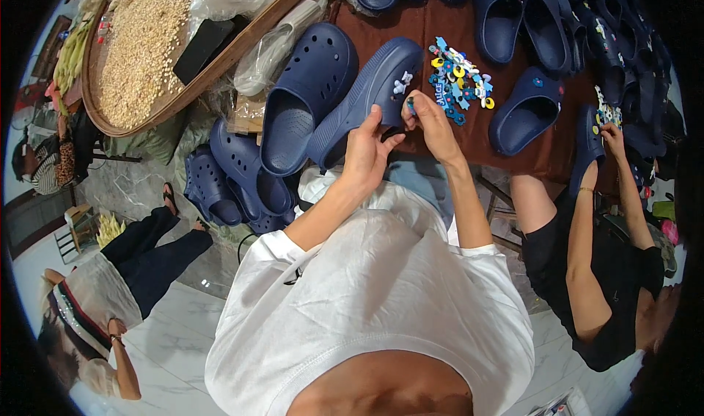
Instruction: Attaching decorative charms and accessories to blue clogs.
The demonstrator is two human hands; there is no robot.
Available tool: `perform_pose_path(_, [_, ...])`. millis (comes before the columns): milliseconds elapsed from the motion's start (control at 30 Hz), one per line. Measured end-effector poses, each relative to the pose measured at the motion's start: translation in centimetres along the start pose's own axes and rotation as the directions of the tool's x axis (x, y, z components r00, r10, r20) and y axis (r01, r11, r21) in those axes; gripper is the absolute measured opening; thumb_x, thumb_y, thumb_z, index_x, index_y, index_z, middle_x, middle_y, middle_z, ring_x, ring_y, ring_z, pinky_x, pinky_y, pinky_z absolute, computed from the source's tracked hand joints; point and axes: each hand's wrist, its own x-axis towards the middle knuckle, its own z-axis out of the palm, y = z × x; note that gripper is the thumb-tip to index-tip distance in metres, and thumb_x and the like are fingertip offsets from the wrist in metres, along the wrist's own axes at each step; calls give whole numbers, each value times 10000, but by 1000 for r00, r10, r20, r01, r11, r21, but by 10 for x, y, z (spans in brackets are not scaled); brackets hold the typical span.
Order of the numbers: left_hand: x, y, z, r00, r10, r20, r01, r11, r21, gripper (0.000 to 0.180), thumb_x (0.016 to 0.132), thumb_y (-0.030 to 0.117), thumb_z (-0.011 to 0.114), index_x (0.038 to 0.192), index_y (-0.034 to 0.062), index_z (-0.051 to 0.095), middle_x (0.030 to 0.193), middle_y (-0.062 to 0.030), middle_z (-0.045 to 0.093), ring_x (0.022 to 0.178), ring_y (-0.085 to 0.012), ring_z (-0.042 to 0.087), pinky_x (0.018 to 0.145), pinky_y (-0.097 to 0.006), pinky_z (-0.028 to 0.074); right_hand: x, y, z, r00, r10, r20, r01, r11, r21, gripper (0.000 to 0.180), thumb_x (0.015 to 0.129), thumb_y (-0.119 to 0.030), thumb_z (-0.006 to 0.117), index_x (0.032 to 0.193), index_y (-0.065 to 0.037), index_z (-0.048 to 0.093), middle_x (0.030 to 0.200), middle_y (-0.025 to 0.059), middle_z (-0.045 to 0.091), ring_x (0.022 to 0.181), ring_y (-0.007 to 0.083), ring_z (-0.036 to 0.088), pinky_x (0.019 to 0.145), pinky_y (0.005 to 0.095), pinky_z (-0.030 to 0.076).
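Navy clog (367, 97) held, pinched charm (411, 107) barely visible

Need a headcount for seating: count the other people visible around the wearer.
2: one person in black at the right, working on a clog; one in dark trousers seated lower left. Others may be hidden.

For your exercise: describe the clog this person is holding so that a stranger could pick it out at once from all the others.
Start at the brown-covered table strewn with navy clogs. At its near edge, beside the heap of colourful charms, the left hand grips one navy clog. Unlike the neighbouring clogs, it is held tilted and has a pale charm on top.
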Motion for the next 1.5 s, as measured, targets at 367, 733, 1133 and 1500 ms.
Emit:
perform_pose_path(367, [-1, 2, -8, 983, -152, -105, 122, 961, -248, 260, 991, 332, 578, 1084, 90, 561, 1083, -38, 630, 938, -176, 590, 796, -335, 496, 11, 4, -38, 884, -160, -439, -298, 529, -795, 326, 974, -339, 590, 945, -16, 562, 919, 204, 636, 880, 397, 624, 760, 500, 478])
perform_pose_path(733, [27, -4, -20, 988, -156, 8, 153, 955, -254, 425, 946, 267, 647, 1281, 41, 514, 1248, -127, 600, 1192, -266, 573, 1047, -445, 463, 23, -31, 4, 934, -350, -72, 147, 561, -815, 303, 795, -302, 772, 1019, -107, 708, 1064, 101, 580, 1046, 313, 532, 926, 421, 414])
perform_pose_path(1133, [39, -6, -32, 987, -156, -27, 149, 972, -183, 433, 893, 53, 652, 1294, 9, 495, 1286, -139, 571, 1207, -273, 556, 1068, -443, 445, 44, -14, 6, 952, -293, 91, 211, 410, -888, 154, 864, -342, 678, 882, -219, 768, 1106, 12, 566, 1124, 281, 465, 945, 452, 360])
perform_pose_path(1500, [36, -11, -26, 994, -102, 39, 108, 972, -207, 431, 914, 144, 647, 1290, -14, 511, 1306, -158, 581, 1219, -292, 554, 1092, -462, 417, 66, 0, -17, 880, -452, -146, 162, 575, -802, 175, 918, -206, 597, 938, -90, 725, 917, 55, 680, 900, 307, 592, 786, 416, 469])
